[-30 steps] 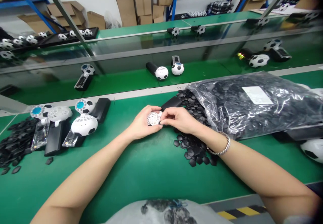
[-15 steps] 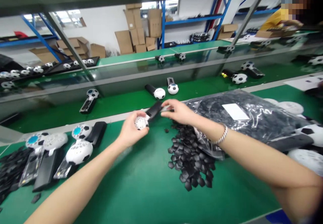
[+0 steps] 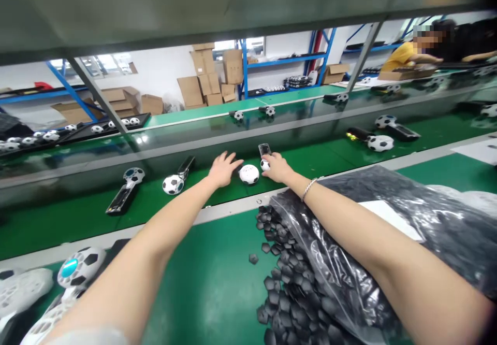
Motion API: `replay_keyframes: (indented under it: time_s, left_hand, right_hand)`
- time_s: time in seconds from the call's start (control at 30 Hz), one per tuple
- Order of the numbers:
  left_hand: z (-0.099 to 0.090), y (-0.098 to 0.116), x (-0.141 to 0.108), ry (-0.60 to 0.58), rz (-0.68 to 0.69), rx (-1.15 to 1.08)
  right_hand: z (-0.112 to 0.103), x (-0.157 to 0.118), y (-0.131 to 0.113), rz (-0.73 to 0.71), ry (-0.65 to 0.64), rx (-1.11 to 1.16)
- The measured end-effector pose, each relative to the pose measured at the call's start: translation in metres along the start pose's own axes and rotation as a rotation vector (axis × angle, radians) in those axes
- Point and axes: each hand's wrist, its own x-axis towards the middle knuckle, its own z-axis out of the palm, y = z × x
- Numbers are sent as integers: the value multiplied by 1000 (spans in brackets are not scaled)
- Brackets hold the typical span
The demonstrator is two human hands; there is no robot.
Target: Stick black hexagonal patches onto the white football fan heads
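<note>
My left hand is over the green conveyor belt with its fingers spread and nothing gripped. Just right of its fingertips lies a white football-headed piece; the hand seems to cover part of its dark handle. The thumb and fingers of my right hand close round the head of another football-headed piece, whose clear-and-dark handle points away from me. To the left of my left hand, a football-headed piece with a black handle rests on the belt. Farther left lies one with an open handle.
Loose black pentagon pieces spill beside a large plastic bag on the green bench. More football-headed pieces lie at the lower left. A shelf edge hangs overhead. Across the line, a person in yellow works.
The football-headed piece is out of my left hand, and one now lies on the belt left of it. Both hands moved forward over the belt; my right hand closed on another piece. The view shifted.
</note>
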Motion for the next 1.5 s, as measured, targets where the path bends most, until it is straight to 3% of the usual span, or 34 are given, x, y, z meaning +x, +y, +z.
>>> replay_keyframes:
  time_s: [0.13, 0.23, 0.37, 0.43, 0.5, 0.57, 0.67, 0.77, 0.87, 0.97, 1.07, 1.17, 1.27, 1.37, 1.5]
  left_hand:
    - [11, 25, 30, -120, 126, -8]
    - [-5, 38, 17, -116, 184, -13]
    - [-52, 58, -42, -64, 160, -60]
    - [-79, 68, -85, -53, 106, -178]
    - [-102, 77, -132, -82, 31, -277]
    - [-116, 82, -178, -154, -80, -258]
    - [-120, 83, -236, -296, -217, -118]
    - [-110, 78, -272, -389, -344, 99]
    - [-100, 72, -289, -488, -451, 248]
    - [-101, 67, -298, -548, -500, 305]
    - [-110, 69, -301, -458, -472, 421]
    - [-115, 83, -293, -187, -371, 498]
    - [-104, 100, -268, -26, -266, 327]
    - [-78, 112, -231, -43, -214, 141]
    - [-53, 112, -200, -150, -265, 70]
  right_hand:
    - [1, 6, 13, -15, 21, 12]
    - [-8, 7, 15, -28, 69, 27]
    - [-35, -6, 4, 26, 225, 203]
    - [-54, -22, -6, 76, 272, 429]
    - [-71, -42, -19, 105, 238, 699]
    - [-81, -66, -35, 123, 102, 951]
    - [-79, -97, -62, 161, -204, 1192]
    - [-58, -119, -85, 324, -473, 1243]
    - [-30, -131, -100, 488, -703, 1224]
    - [-8, -139, -109, 533, -784, 1144]
    - [0, -146, -112, 422, -714, 872]
    - [-12, -159, -108, 71, -440, 427]
    - [-29, -177, -99, -221, -166, 4]
    - [-31, -199, -87, -321, -241, -171]
    - [-12, -218, -72, -486, -249, -259]
